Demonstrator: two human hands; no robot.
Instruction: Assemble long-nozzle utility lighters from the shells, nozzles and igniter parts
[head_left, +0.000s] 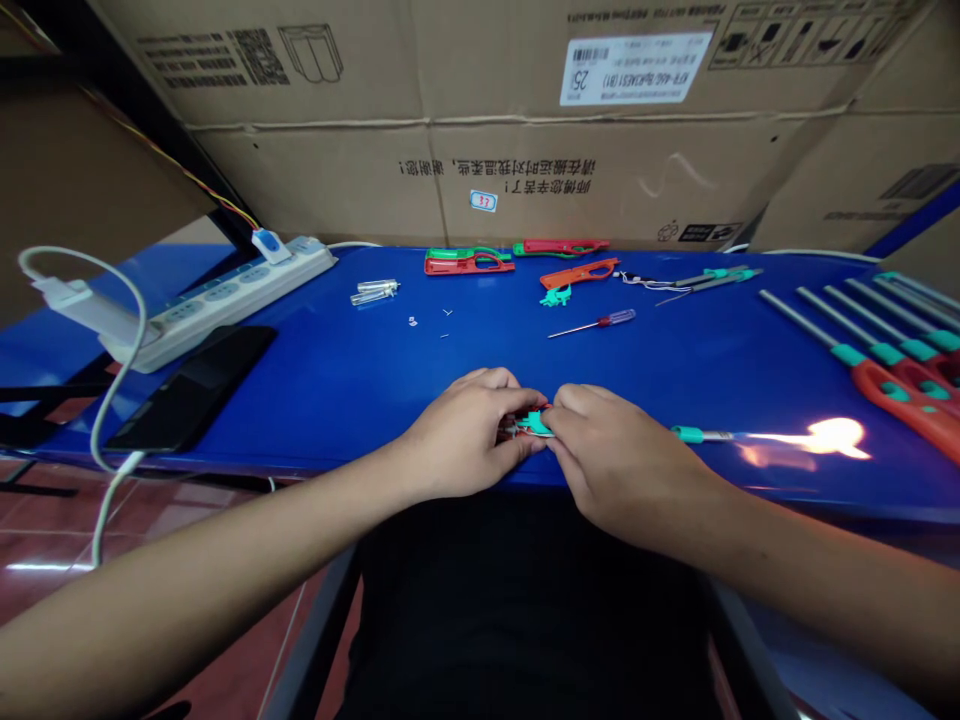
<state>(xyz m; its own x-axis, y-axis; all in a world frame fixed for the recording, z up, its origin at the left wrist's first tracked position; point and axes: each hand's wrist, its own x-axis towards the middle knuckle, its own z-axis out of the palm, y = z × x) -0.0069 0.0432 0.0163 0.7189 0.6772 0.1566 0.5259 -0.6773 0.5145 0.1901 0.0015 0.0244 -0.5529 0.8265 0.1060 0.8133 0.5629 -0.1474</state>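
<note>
My left hand [474,430] and my right hand [619,455] meet at the table's front edge, fingers closed around a long-nosed lighter [534,423]. Its teal inner parts show between my fingertips, while most of its body is hidden by the hands. The teal collar and metal tube come out past my right wrist, pointing right. A long orange flame [832,438] burns at the tube's end, low over the blue table and close to my right forearm.
Finished-looking lighters [900,380] lie at the right. Behind are a screwdriver [616,318], an orange casing half [577,273], red and green casings [469,262], clear cylinders [373,291] and tiny parts. A phone [196,385] and power strip [225,300] occupy the left; cardboard [337,190] stands behind.
</note>
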